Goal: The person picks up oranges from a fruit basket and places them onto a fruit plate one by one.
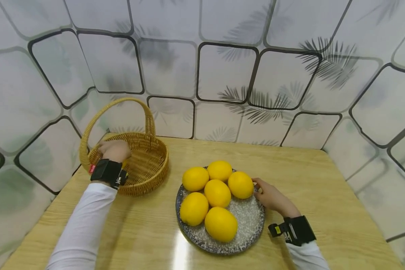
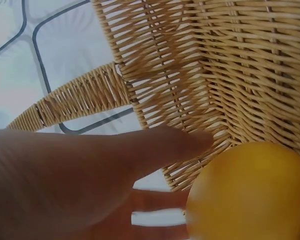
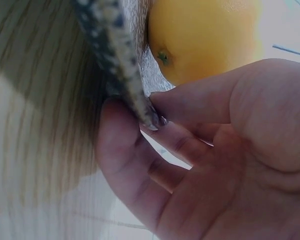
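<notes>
My left hand (image 1: pixel 116 150) is inside the wicker basket (image 1: pixel 163 170), near the foot of its handle. A lemon (image 2: pixel 252 192) lies in there, mostly covered by the hand in the head view. In the left wrist view the thumb stretches straight beside the lemon, just short of it. The other fingers reach toward it, their tips hidden behind it. My right hand (image 1: pixel 276 198) pinches the rim of a speckled grey plate (image 1: pixel 249 221), thumb on top and fingers beneath. Several yellow lemons (image 1: pixel 217 193) sit on that plate. One lemon (image 3: pixel 205 40) is close to the right thumb.
Everything stands on a light wooden table (image 1: pixel 148 232). A patterned white covering (image 1: pixel 226 71) rises behind and along both sides. The basket's tall arched handle (image 1: pixel 121 101) stands upright over the left hand. To the right of the plate stretches bare wood.
</notes>
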